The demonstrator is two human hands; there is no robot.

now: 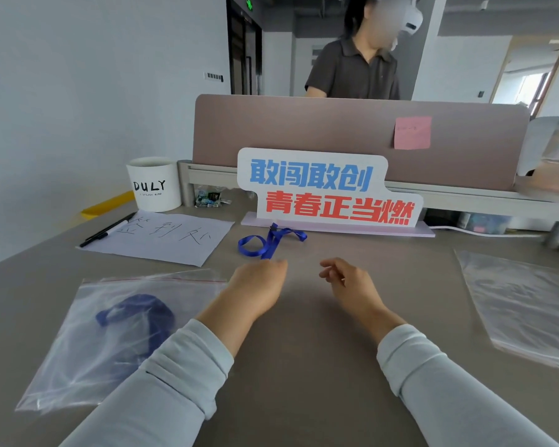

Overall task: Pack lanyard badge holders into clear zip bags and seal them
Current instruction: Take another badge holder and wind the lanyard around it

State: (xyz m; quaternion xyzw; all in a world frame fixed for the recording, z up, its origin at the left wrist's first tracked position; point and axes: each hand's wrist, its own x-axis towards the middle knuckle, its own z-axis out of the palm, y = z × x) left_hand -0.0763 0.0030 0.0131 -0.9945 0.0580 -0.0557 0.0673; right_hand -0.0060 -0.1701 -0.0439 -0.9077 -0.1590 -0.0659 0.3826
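The blue ribbon lanyard (271, 241) lies loose on the grey surface (304, 350), straight ahead of the left hand (259, 285) and just past its knuckles. Its doubled strap runs away from the person, towards the white slogan sign (323, 188), with a loop off to the left and a short tail to the right. The left hand is plainly the nearer one. Its fingers curl under and out of sight, so I cannot tell whether they already touch the strap's near end. The right hand (346, 285) hovers beside it, further from the lanyard, fingers (331, 269) loosely bent and empty.

A clear zip bag with a red seal strip (120, 333) lies at the left with a blue bundle inside. The empty clear plastic zip bags (523, 301) wait well apart on the right — likely the right hand's job.
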